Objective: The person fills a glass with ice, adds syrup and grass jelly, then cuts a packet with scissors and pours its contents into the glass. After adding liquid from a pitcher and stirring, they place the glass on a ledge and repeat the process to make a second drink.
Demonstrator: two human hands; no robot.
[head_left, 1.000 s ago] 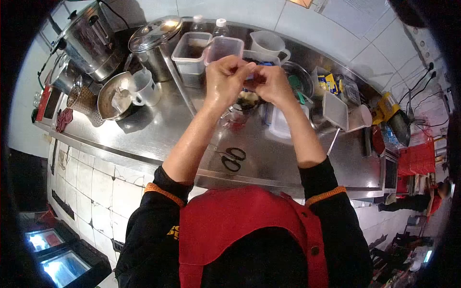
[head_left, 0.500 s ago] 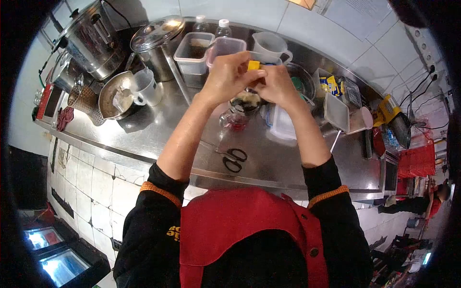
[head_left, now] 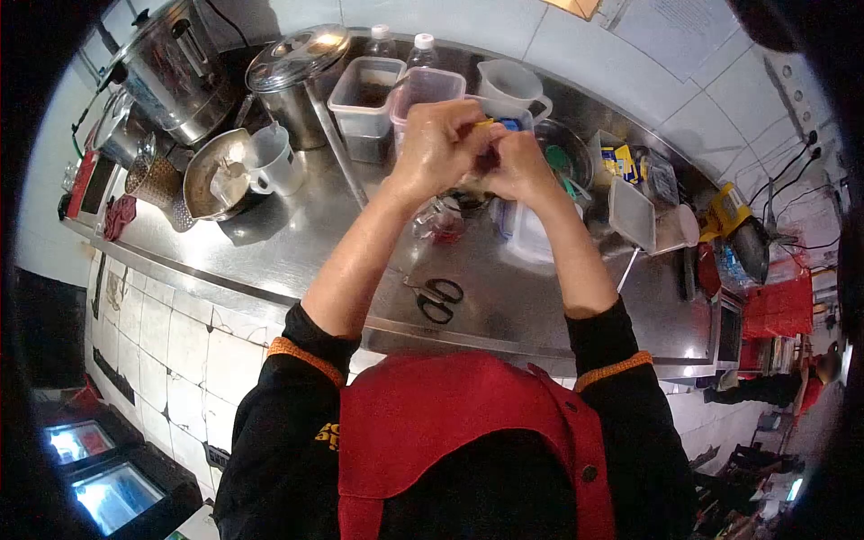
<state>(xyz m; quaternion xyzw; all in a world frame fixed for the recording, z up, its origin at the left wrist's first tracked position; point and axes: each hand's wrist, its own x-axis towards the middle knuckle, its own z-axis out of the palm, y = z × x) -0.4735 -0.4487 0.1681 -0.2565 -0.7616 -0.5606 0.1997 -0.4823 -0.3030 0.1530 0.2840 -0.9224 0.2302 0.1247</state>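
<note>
My left hand [head_left: 438, 148] and my right hand [head_left: 520, 168] meet over the steel counter, fingers closed and pinched together. Between them a sliver of a small yellow packet [head_left: 487, 122] shows; the fingers cover most of it. Underneath, partly hidden by the hands, stands a clear glass vessel [head_left: 439, 221] with something red at its base. Black-handled scissors [head_left: 439, 301] lie on the counter nearer to me. A pale translucent container [head_left: 533, 236] is beside my right wrist.
Plastic tubs [head_left: 364, 94] and a measuring jug [head_left: 513, 88] line the back. Left are a lidded steel pot [head_left: 297, 99], a pan [head_left: 209, 184] and another jug [head_left: 274, 160]. A box of yellow-blue packets [head_left: 619, 163] stands right. Someone in dark clothing [head_left: 765, 391] is far right.
My hands have turned and drawn closer around the yellow packet, so less of it shows. The scissors and containers stay where they were; the view has shifted slightly.
</note>
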